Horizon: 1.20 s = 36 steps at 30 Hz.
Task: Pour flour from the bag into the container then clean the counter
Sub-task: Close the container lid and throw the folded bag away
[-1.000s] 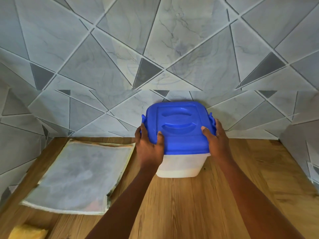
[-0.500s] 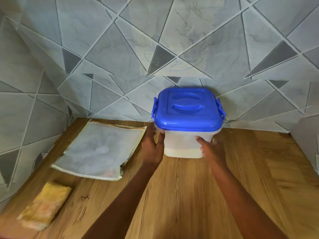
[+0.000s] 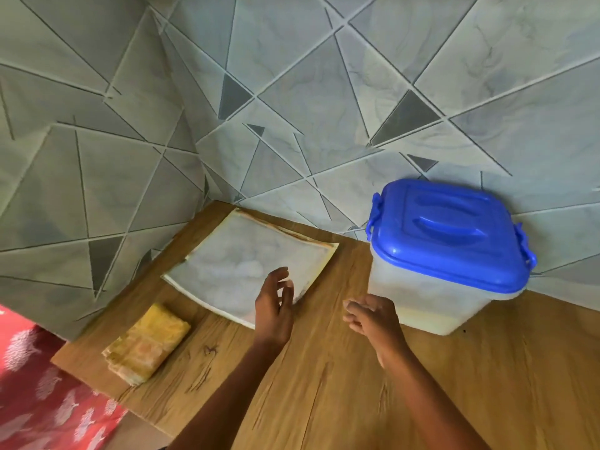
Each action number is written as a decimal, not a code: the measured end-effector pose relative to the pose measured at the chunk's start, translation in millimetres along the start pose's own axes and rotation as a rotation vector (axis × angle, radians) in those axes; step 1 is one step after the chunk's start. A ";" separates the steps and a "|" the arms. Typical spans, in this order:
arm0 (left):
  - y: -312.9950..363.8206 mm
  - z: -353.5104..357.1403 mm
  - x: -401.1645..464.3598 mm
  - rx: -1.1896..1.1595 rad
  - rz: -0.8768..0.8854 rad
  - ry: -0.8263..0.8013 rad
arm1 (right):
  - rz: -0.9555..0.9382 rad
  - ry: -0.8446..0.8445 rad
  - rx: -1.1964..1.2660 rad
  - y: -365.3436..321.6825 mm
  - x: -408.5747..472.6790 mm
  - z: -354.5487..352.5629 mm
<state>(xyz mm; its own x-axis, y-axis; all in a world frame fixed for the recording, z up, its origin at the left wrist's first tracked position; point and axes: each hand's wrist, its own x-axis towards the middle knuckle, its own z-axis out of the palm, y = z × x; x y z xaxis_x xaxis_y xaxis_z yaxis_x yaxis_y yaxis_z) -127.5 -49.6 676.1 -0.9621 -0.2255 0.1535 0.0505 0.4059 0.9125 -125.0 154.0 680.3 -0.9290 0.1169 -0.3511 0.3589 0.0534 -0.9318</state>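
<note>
A translucent white container (image 3: 425, 300) with a blue lid (image 3: 448, 232) clipped on stands at the back right of the wooden counter (image 3: 324, 384), against the tiled wall. The flattened flour bag (image 3: 240, 271) lies flat at the back left. My left hand (image 3: 274, 303) hovers over the bag's near right corner with fingers spread and relaxed, holding nothing. My right hand (image 3: 373, 316) hangs just left of the container, apart from it, fingers loosely curled and empty.
A folded yellow cloth (image 3: 146, 342) lies near the counter's left edge, in front of the bag. Grey tiled walls (image 3: 292, 108) meet in a corner behind the bag. Red patterned fabric (image 3: 35, 384) shows below the counter's left edge.
Both hands have let go of the container, which now stands against the wall. My view has swung left; my left hand has moved over to the flour bag.
</note>
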 end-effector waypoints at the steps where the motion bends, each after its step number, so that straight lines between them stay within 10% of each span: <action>1: -10.2 -8.8 11.3 0.017 0.002 -0.008 | 0.001 0.009 -0.004 -1.4 4.8 12.5; 17: -176.6 -152.2 208.8 0.533 -0.070 -0.214 | 0.126 0.231 -0.235 42.7 97.2 155.0; 25: -225.8 -181.4 291.4 0.727 -0.407 -0.329 | 0.120 0.385 -0.310 48.7 119.8 170.3; 36: -155.1 -171.8 306.9 0.545 -0.287 -0.582 | 0.126 0.367 -0.269 59.7 114.1 164.5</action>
<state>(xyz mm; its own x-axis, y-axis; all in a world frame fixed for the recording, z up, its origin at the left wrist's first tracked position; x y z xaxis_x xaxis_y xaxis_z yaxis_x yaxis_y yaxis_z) -384.6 -333.9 646.9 -0.9099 0.0460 -0.4123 -0.2099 0.8063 0.5530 -224.4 7.3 569.5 -0.8007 0.4791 -0.3597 0.5227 0.2652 -0.8102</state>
